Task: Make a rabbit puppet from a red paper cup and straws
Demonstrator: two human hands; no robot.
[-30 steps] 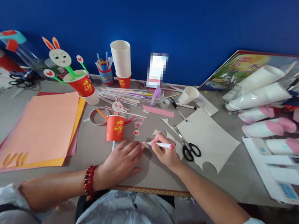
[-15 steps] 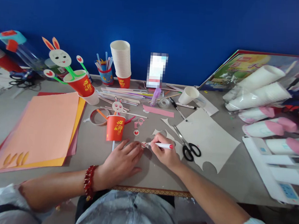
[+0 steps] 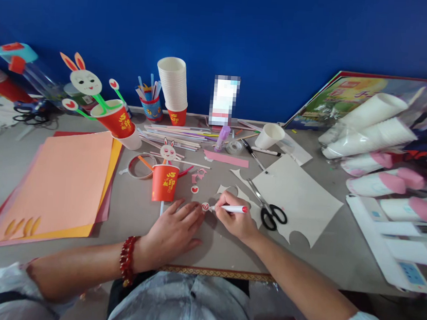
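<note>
Disc (image 3: 205, 206) heart-outlined in red, unfilled; farther disc (image 3: 195, 190) filled. Right hand (image 3: 235, 218): fingers pinch marker (image 3: 235, 209); left hand (image 3: 174, 229): fingers flat, grasping nothing.

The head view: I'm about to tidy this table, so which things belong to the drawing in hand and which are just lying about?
Likely in use:
- white marker, in the right hand
- small heart disc, at the left hand's fingertips

Apparently lying about:
- scissors
- purple glue stick
- stacked white cups
</note>
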